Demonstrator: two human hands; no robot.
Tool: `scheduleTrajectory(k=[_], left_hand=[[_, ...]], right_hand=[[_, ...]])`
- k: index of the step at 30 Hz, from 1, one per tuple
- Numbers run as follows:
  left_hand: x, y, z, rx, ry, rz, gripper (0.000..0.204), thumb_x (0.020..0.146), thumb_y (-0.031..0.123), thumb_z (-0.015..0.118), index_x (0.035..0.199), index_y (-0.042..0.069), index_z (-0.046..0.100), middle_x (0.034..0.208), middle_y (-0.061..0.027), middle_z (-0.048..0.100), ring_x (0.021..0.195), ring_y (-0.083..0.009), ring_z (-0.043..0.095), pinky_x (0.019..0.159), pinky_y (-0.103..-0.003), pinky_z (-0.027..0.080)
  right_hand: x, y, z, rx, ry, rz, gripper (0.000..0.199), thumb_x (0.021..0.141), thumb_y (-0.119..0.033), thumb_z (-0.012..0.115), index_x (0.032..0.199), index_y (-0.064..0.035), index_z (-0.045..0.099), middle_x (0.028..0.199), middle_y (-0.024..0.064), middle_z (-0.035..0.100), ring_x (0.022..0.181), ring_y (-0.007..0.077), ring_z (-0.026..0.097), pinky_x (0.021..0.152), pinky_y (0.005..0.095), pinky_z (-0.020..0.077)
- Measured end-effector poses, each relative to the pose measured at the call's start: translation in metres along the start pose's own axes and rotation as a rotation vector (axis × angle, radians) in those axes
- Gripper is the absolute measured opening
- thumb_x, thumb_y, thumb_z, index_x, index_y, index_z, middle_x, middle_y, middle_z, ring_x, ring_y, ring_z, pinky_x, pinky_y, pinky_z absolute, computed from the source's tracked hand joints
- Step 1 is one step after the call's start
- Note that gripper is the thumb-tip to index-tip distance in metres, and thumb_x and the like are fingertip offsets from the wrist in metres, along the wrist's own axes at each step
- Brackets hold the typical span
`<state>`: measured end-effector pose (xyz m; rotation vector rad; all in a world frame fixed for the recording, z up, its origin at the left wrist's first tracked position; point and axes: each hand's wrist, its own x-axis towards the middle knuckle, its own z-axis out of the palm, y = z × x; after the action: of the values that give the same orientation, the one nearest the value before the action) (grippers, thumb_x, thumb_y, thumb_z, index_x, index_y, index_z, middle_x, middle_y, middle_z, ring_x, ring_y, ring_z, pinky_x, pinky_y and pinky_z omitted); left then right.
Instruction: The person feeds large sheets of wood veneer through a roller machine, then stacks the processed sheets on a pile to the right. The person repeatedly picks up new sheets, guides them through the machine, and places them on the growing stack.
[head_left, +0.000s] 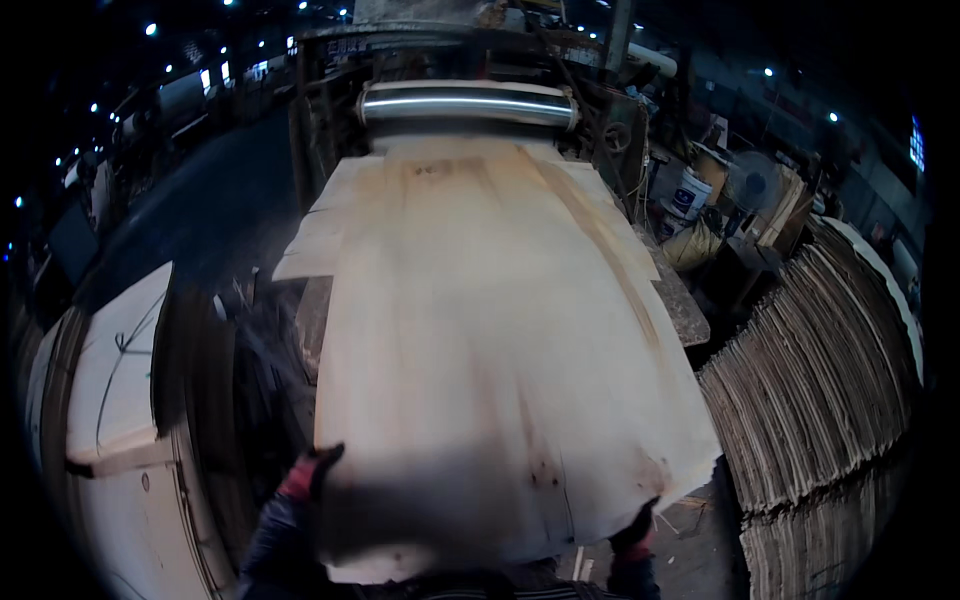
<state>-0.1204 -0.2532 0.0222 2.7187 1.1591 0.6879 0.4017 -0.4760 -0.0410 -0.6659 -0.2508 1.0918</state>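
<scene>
A large pale wood veneer sheet (480, 310) is laid lengthwise in front of the machine, its far end just below the metal roller (468, 105) and its near end at the operator's body. The near left edge is gripped by the left hand (303, 476), and the near right corner by the right hand (632, 537); both hands appear closed on the wood (the fingers beneath are hidden, so the full closure cannot be confirmed). Alignment with the roller is judged to be largely achieved, since the sheet is roughly centred on it. Release is not yet done, and whether the far edge has been taken in by the roller cannot be told. Beneath, a second sheet (308, 235) is exposed at both sides, resting on the worktable (683, 312). To the right, a tall stack of sheets (815, 370) is positioned, and to the left a corded bundle (118, 365); by these, much material is judged to be on hand. Beyond the right side of the table, a white bucket (690, 195) is placed among clutter.
</scene>
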Motion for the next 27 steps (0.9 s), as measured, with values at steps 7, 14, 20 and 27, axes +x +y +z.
scheduleTrajectory(k=[7, 14, 20, 27], left_hand=[[0.045, 0.008, 0.0, -1.252, -0.007, -1.196, 0.029, 0.076, 0.02, 0.064, 0.093, -0.004, 0.06, 0.086, -0.0061, 0.062, 0.076, -0.012, 0.057, 0.067, -0.023, 0.045], [0.129, -0.05, -0.021, -0.973, 0.095, -0.748, 0.03, 0.078, 0.02, 0.061, 0.097, -0.003, 0.06, 0.088, -0.0075, 0.062, 0.078, -0.0113, 0.057, 0.068, -0.024, 0.046], [0.253, -0.157, -0.017, -0.946, -0.059, -0.774, 0.037, 0.078, 0.03, 0.06, 0.097, -0.002, 0.058, 0.092, -0.01, 0.061, 0.082, -0.0161, 0.058, 0.072, -0.026, 0.046], [0.346, -0.173, -0.009, 0.313, -0.11, -0.644, 0.062, 0.073, 0.049, 0.053, 0.116, 0.004, 0.045, 0.111, -0.0184, 0.05, 0.101, -0.0337, 0.049, 0.087, -0.04, 0.039]], right_hand=[[0.01, 0.006, 0.018, -0.125, 0.064, -0.061, 0.069, 0.083, -0.058, 0.031, 0.132, -0.011, 0.024, 0.132, 0.0099, 0.033, 0.118, 0.0303, 0.035, 0.097, 0.0446, 0.0286], [0.088, 0.019, 0.086, -0.024, -0.008, -0.199, 0.067, 0.083, -0.055, 0.033, 0.132, -0.0109, 0.024, 0.131, 0.0097, 0.035, 0.116, 0.0302, 0.037, 0.097, 0.0445, 0.0287], [0.214, 0.035, 0.147, 0.067, 0.019, -0.304, 0.052, 0.087, -0.042, 0.033, 0.124, -0.0044, 0.036, 0.124, 0.0097, 0.04, 0.114, 0.0231, 0.038, 0.097, 0.0363, 0.0273], [0.322, 0.067, 0.125, -0.084, 0.431, -0.47, 0.048, 0.083, -0.038, 0.05, 0.116, -0.0038, 0.044, 0.11, 0.0048, 0.05, 0.104, 0.0188, 0.045, 0.09, 0.0305, 0.0352]])
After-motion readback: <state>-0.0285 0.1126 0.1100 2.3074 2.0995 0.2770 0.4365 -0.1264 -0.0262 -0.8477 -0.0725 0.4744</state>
